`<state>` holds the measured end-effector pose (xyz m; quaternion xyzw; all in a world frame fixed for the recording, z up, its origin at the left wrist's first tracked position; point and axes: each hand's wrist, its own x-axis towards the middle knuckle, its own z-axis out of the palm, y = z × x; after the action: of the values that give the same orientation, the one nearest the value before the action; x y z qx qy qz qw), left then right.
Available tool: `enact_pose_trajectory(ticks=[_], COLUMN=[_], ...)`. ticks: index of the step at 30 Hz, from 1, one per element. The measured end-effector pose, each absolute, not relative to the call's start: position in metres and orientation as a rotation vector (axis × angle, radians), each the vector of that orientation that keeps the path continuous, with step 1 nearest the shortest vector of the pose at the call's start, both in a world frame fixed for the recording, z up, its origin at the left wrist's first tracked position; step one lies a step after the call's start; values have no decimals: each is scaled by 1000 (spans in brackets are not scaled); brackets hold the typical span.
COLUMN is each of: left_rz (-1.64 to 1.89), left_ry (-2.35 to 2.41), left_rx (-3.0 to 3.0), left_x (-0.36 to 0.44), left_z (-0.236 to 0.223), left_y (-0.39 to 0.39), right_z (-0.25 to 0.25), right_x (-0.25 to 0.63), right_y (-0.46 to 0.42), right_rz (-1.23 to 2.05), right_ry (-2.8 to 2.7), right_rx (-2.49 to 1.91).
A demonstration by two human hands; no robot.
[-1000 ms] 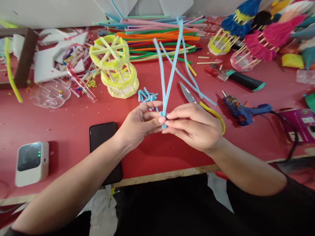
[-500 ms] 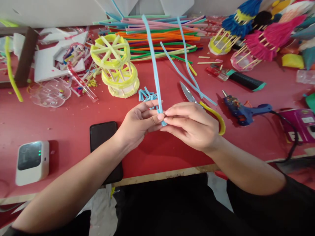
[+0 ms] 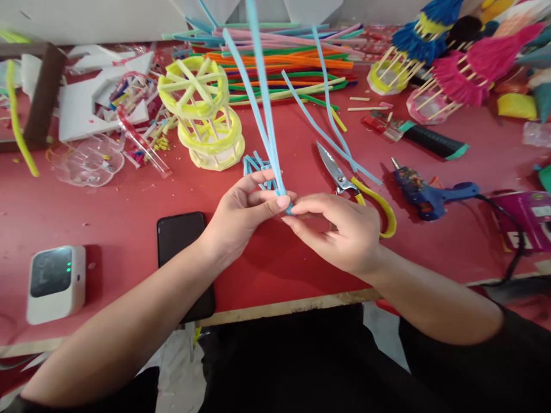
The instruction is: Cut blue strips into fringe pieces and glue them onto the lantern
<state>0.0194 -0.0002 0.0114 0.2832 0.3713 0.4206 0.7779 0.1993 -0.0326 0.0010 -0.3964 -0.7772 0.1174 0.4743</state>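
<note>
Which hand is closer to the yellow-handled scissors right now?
Right. The right hand is just beside the scissors, hiding part of them in this view; the left hand is farther off, to their left, holding the blue strips.

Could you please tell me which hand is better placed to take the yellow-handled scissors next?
Probably the right hand: the scissors lie just beyond it, while the left hand, farther off, pinches the blue strips.
</note>
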Motion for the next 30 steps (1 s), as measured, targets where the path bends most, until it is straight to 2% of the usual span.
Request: enact_pose_trajectory(ticks=[3,9,12,18,30], left_rz=[915,1051,1079,1104,1165], left_ry=[819,852,865,844,917], left_rx=[641,791,843,840,1023], left_x=[20,22,22,21,22], left_z=[11,17,19,21,19], left_y=[-1,-6,-8,-10,-14], right_z=[2,5,5,5,-3], right_x=[197,195,195,194,188], right_y=[-36,-32,-29,-25,-25], right_rz=[423,1367,1612,1800,1923], right_ry=[-1797,-1181,-989,-834,-691], right_rx=[-1070,-1015,-957,-877,-815])
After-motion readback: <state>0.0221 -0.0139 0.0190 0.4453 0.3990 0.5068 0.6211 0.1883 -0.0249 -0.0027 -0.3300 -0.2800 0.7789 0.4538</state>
